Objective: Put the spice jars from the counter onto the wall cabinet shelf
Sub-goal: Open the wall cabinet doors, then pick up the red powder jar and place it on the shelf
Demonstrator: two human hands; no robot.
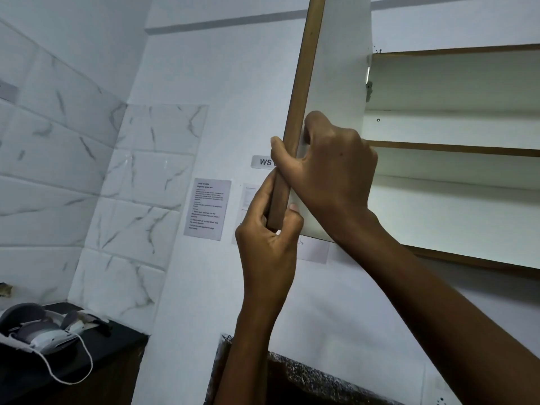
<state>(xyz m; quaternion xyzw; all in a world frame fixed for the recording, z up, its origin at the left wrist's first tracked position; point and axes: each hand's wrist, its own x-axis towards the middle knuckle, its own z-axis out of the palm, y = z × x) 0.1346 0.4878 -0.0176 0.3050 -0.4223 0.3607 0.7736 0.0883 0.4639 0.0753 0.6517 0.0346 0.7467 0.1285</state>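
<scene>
Both hands (330, 168) grip cabinet door (336, 83).

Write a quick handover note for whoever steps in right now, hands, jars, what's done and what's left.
Left hand: gripping the lower edge of the cabinet door.
Right hand: gripping the same door edge, higher up.
Door is open; the shelves in view hold nothing.
Spice jars: none in view; the counter is mostly out of frame.
Done: cabinet opened.
Left: every jar onto the shelf.

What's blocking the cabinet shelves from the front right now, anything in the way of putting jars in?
Nothing visible does. The cabinet door is swung open, held at its edge by the left hand and right hand, and the shelves look bare.
</scene>
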